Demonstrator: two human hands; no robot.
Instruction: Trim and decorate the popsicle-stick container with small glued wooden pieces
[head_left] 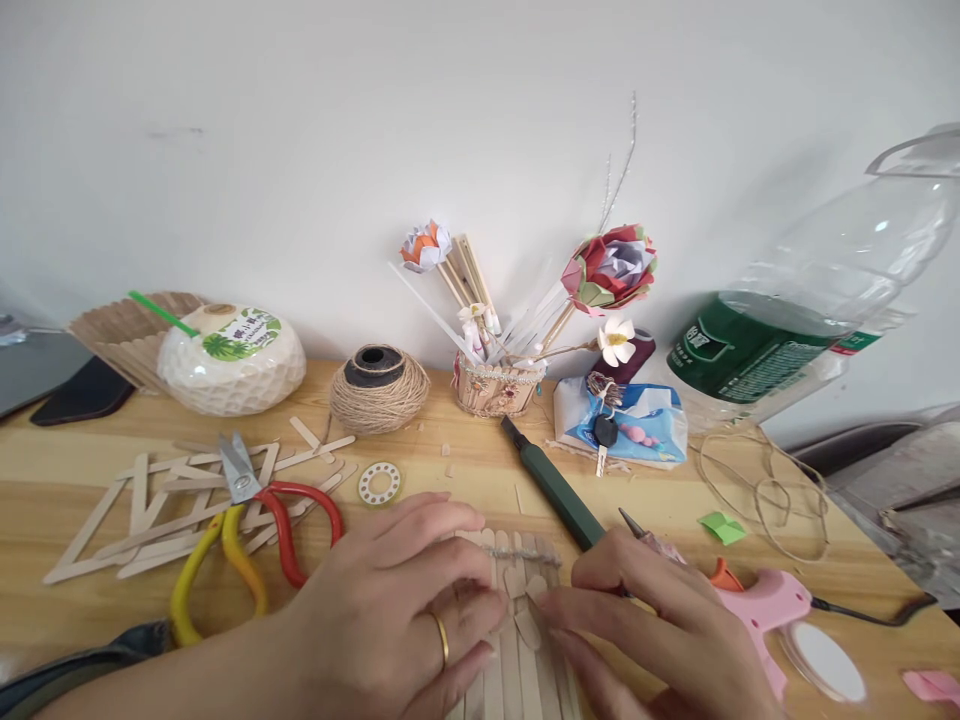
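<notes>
A panel of craft sticks [511, 680] laid side by side lies at the front of the table, with a twisted cord across its top. My left hand [420, 600], a gold ring on one finger, holds the panel's left side with bent fingers; its thumb is hidden. Short rounded stick pieces form a petal-like shape on the panel. My right hand [652, 610] pinches at a small wooden stick piece [528, 628] there, fingertips close together. Behind that hand lie a dark green pen-like tool [559, 485] and a pointed tool tip [631, 522].
Red-and-yellow scissors [241, 485] rest on loose craft sticks [157, 530] at left. Twine [379, 395], a decorated pot [495, 388] with paper flowers, a tissue pack [652, 425] and a large bottle [802, 310] stand behind. A pink glue gun [765, 605] lies at right.
</notes>
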